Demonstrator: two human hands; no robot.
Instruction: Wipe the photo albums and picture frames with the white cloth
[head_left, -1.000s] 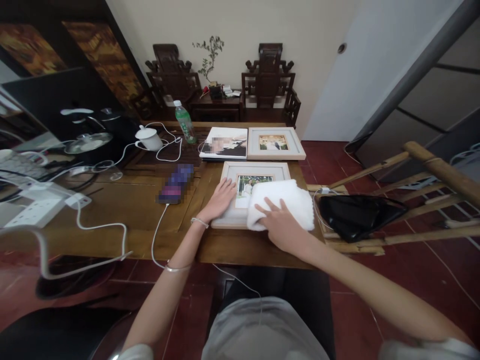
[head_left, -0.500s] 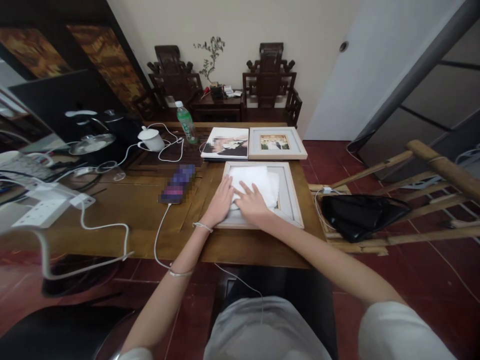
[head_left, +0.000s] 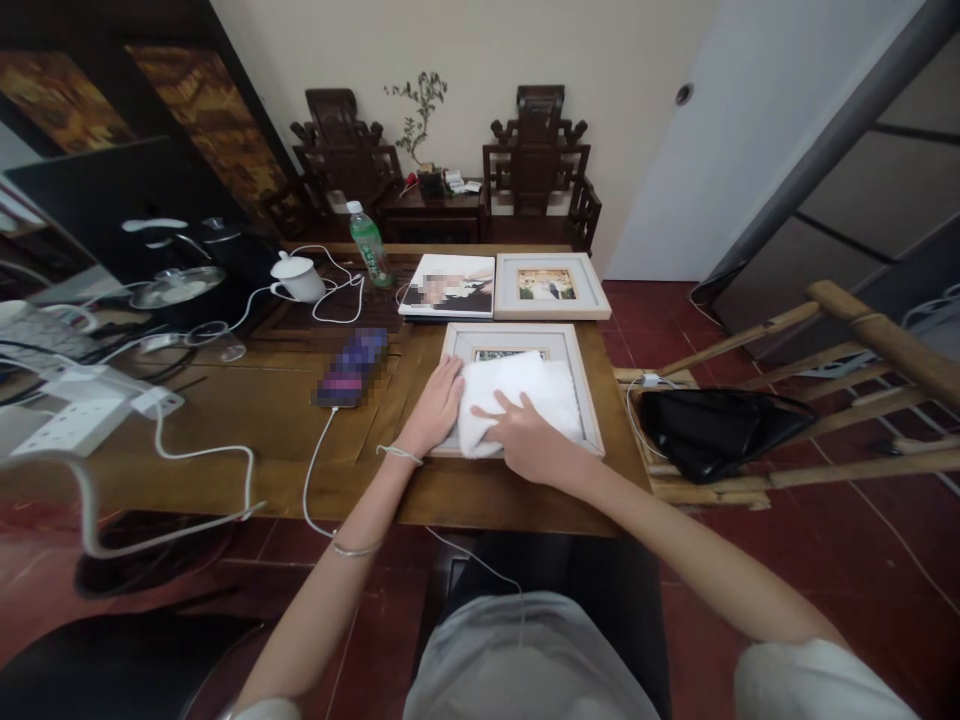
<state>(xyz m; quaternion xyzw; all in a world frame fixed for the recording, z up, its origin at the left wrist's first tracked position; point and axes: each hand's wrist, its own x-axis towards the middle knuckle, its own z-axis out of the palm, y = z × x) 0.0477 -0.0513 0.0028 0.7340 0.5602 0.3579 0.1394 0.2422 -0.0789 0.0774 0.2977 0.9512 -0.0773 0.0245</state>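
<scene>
A pale-framed photo frame (head_left: 581, 385) lies flat on the wooden table (head_left: 247, 420) in front of me. A folded white cloth (head_left: 517, 390) covers most of its glass. My right hand (head_left: 529, 440) presses down on the cloth's near edge, fingers spread flat. My left hand (head_left: 436, 405) lies flat on the frame's left edge, fingers stretched out, beside the cloth.
Two more pictures (head_left: 448, 285) (head_left: 551, 285) lie farther back. A phone (head_left: 352, 368) on a white cable, a white cup (head_left: 298, 277), a green bottle (head_left: 370, 243) and a power strip (head_left: 67, 420) lie to the left. A bamboo rack with a black bag (head_left: 712, 425) stands at the right.
My right hand slid the cloth from the frame's right side to its upper left, then back toward the near middle. My left hand stayed on the frame's left edge.
</scene>
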